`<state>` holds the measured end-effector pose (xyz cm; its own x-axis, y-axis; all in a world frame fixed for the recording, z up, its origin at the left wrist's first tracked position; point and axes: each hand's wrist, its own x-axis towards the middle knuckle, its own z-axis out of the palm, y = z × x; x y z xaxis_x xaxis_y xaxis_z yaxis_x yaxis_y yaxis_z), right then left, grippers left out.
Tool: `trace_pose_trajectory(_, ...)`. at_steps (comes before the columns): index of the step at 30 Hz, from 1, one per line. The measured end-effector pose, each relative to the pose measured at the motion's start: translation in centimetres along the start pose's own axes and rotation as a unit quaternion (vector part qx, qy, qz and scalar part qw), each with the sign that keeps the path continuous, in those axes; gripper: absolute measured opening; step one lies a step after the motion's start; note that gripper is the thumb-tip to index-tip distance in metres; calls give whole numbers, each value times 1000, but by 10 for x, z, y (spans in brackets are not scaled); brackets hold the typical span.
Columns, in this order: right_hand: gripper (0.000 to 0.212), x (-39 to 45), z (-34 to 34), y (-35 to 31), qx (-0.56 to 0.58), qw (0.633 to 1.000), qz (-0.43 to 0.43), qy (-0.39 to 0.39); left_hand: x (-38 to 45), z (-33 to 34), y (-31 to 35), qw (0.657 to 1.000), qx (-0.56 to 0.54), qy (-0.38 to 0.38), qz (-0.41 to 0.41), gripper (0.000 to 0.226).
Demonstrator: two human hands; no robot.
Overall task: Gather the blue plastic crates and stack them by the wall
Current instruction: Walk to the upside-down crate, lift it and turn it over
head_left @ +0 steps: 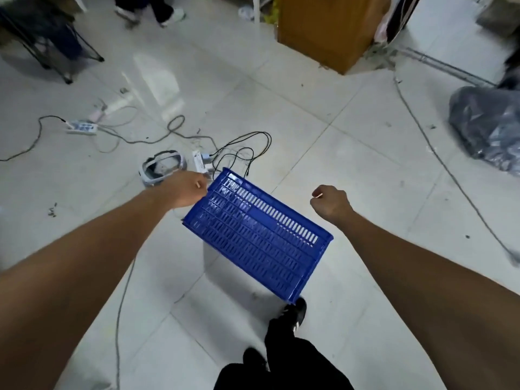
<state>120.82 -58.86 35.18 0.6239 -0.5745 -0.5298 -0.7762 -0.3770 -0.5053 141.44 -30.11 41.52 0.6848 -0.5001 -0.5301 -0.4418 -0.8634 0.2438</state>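
The step in hand looks like carrying: one blue plastic crate (259, 235) is off the tiled floor (365, 170), tilted on its side so that its slotted wall faces up, and it hangs in front of the person's legs, just above a black shoe (297, 312). The left hand (187, 192) is closed on the crate's far upper corner and seems to bear all its weight. The right hand (330, 202) is curled into a loose fist beside the crate, well apart from it and holding nothing of the crate; something small and pale shows at each thumb, too small to tell.

No wall stack shows in this view, nor any other crate, so the job seems early. The next move probably calls for walking the crate to the wall, with the right hand brought to the near rim to level it.

The path needs care: cables (242, 153), a power strip (81, 127) and a white headset (163, 167) lie on the floor just ahead. A wooden cabinet (332, 32) and a bagged bundle (489, 128) stand further off
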Motion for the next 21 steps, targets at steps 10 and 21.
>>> trace_pose_trajectory(10, 39, 140, 58, 96, -60, 992, 59, -98, 175, 69, 28, 994, -54, -84, -40, 29)
trace_pose_trajectory(21, 30, 269, 149, 239, 154, 896, 394, -134, 459, 160, -31, 992, 103, -23, -64, 58)
